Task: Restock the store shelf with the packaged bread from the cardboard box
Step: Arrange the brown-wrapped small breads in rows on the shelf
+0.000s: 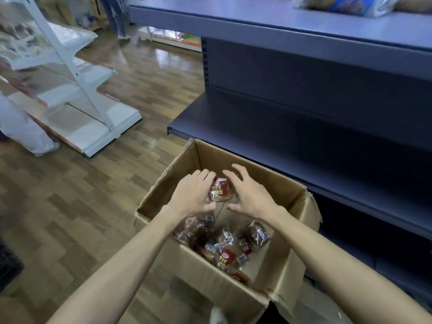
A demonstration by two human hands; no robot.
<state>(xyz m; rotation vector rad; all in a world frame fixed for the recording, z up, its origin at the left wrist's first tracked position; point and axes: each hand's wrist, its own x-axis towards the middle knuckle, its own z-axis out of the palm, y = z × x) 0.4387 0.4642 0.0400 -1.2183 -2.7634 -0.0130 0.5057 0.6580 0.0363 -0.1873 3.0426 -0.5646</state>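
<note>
Both hands over the open cardboard box, one bread packet lifted

The left hand grips a red-labelled bread packet above the box, fingers curled over its left edge; the right hand is just beside the packet with fingers spread and relaxed – whether it touches the wrapper cannot be told. More packaged bread lies loose in the bottom of the box, in clear wrappers with red labels. The box stands on the wooden floor, just in front of the dark store shelf, whose lower boards show bare – on its top board, at the upper right, lies bagged goods. A white shelf unit stands well apart to the left
</note>
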